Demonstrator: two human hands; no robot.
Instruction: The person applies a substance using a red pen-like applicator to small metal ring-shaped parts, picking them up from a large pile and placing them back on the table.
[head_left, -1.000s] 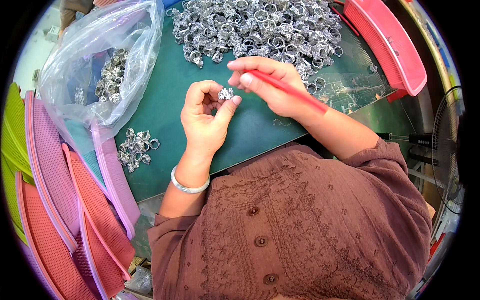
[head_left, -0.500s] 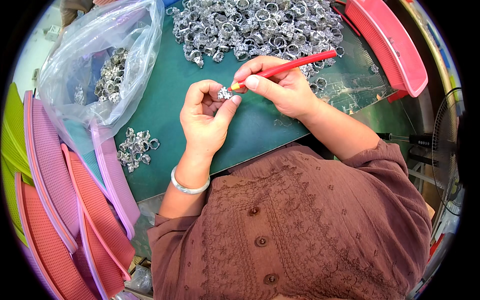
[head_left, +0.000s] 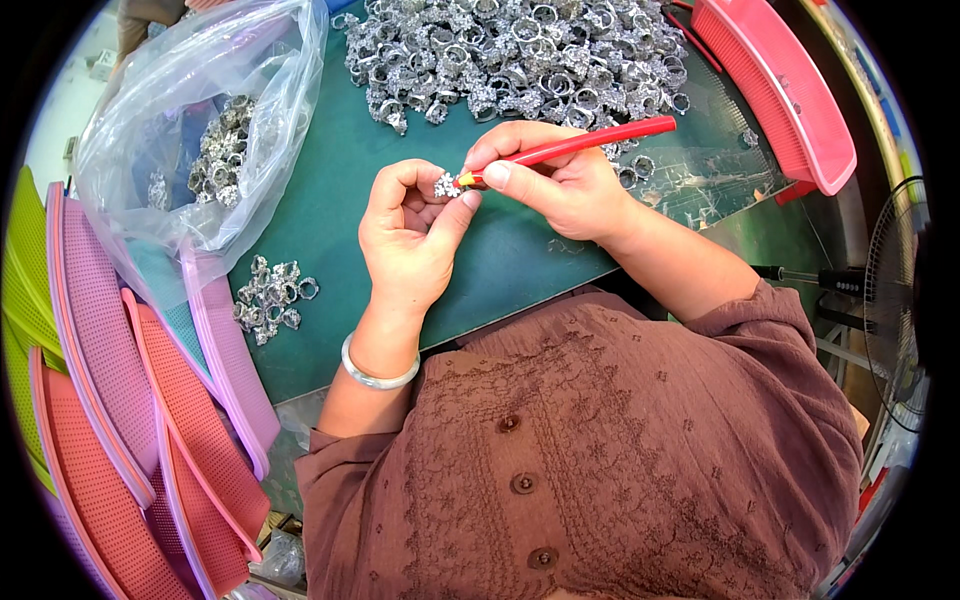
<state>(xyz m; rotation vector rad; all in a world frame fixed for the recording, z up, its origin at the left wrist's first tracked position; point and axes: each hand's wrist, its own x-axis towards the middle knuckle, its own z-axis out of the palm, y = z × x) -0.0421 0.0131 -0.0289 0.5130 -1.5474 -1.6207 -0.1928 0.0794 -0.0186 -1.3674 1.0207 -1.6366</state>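
Between the thumb and fingers of my left hand (head_left: 412, 232) is a small silver ring (head_left: 447, 186), its cluster of sparkling stones facing up. My right hand (head_left: 562, 185) grips a red pencil (head_left: 600, 137) with a yellow band near its sharpened end. The pencil's tip meets the right side of the ring's stone cluster, or lies very close to it. A large heap of silver rings (head_left: 520, 60) spreads over the green table beyond both hands. Left of my left wrist lies a smaller group of similar rings (head_left: 275, 295).
A clear plastic bag (head_left: 265, 165) holding more rings stands at the left. Below it, pink, purple and green perforated baskets (head_left: 110, 330) are stacked on edge. At the far right is a pink plastic basket (head_left: 770, 90), with a fan (head_left: 895, 300) nearer me.
The pencil has tilted a little flatter in my right hand, its back end now slightly lower and farther right. My left hand and the ring have hardly moved.
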